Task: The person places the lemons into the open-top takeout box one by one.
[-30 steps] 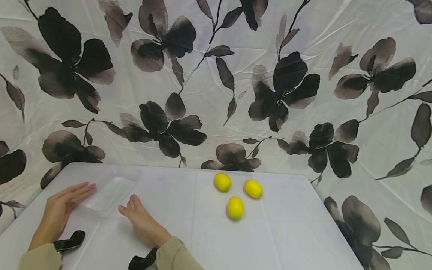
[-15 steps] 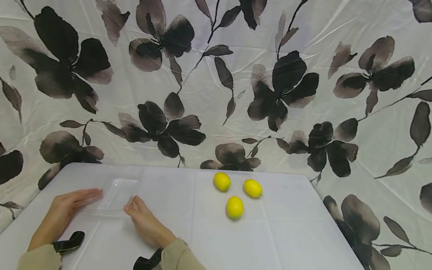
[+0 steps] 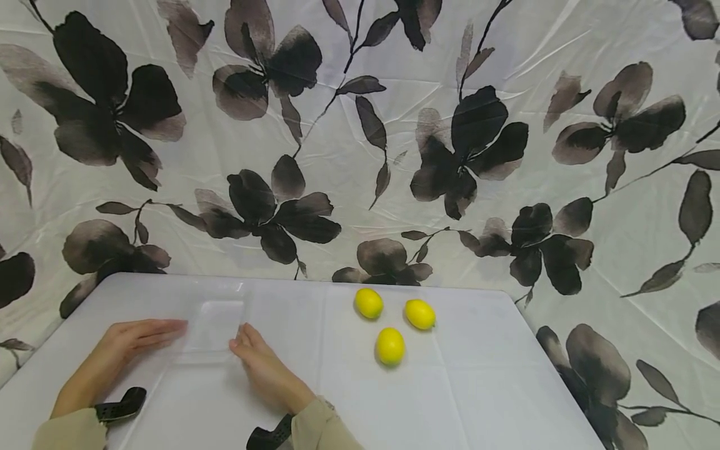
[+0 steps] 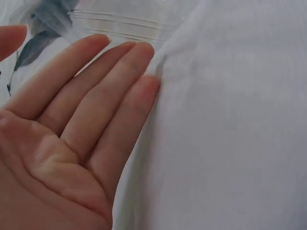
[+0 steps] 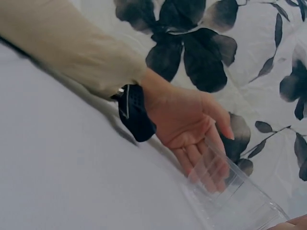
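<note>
A clear plastic container (image 3: pixel 216 328) stands on the white table between both hands. My left hand (image 3: pixel 126 347) has its fingers straight, fingertips at the container's left side. In the left wrist view the left palm (image 4: pixel 81 129) is bare, and the ridged container wall (image 4: pixel 120 24) shows beyond the fingertips. My right hand (image 3: pixel 270 369) rests its extended fingers along the container's right side. Through the container (image 5: pixel 240 201) in the right wrist view, the left hand's fingers (image 5: pixel 211 175) are visible. Only a sliver of the right hand (image 5: pixel 293 224) appears there.
Three yellow lemons lie on the table right of the hands: one at the back (image 3: pixel 368 304), another to its right (image 3: pixel 420 314), a third nearer (image 3: pixel 390 346). A floral cloth (image 3: pixel 360 137) hangs behind the table's far edge.
Both hands have moved rightward along with the container. It has turned from slanted to nearly square with the table's edge. The lemons stay in place.
</note>
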`<state>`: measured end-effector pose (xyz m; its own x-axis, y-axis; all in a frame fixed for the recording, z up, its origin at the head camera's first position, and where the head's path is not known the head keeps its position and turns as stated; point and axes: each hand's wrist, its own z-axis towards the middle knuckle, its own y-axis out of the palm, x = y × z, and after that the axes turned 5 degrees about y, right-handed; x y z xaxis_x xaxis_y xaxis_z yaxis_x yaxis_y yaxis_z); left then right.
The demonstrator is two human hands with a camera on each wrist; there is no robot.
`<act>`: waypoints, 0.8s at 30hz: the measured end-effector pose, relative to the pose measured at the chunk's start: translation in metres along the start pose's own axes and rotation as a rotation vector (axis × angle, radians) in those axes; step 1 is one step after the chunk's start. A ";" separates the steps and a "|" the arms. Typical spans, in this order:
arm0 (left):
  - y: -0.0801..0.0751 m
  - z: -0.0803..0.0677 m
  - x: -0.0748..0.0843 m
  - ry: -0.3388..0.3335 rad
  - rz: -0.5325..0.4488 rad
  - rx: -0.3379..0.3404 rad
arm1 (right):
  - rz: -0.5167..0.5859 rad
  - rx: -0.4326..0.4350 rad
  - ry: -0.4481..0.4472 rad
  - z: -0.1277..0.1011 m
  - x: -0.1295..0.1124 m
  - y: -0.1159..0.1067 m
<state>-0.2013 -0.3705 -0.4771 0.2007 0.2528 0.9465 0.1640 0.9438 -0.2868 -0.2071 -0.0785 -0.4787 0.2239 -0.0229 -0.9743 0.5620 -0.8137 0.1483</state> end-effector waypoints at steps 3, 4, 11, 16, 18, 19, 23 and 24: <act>0.004 0.003 0.003 0.064 -0.062 -0.064 | -0.066 0.006 0.000 -0.006 -0.002 -0.008; 0.005 0.004 0.004 0.069 -0.075 -0.085 | -0.080 0.003 0.002 -0.008 -0.003 -0.010; 0.020 0.021 0.008 0.001 -0.092 -0.168 | -0.125 0.000 -0.007 -0.027 -0.003 -0.030; 0.034 0.033 0.010 0.011 -0.135 -0.258 | -0.153 0.030 -0.006 -0.040 -0.002 -0.048; 0.039 0.035 0.011 0.029 -0.168 -0.288 | -0.165 0.032 -0.009 -0.045 -0.001 -0.054; 0.041 0.036 0.012 0.040 -0.187 -0.304 | -0.167 0.032 -0.012 -0.047 -0.001 -0.056; 0.051 0.041 0.014 0.064 -0.246 -0.359 | -0.154 0.037 -0.013 -0.057 0.001 -0.065; 0.053 0.041 0.014 0.068 -0.248 -0.369 | -0.140 0.031 -0.007 -0.060 0.001 -0.068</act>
<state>-0.2297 -0.3078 -0.4726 0.1731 0.0022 0.9849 0.5463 0.8319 -0.0978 -0.1973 0.0111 -0.4801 0.1388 0.0882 -0.9864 0.5627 -0.8266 0.0053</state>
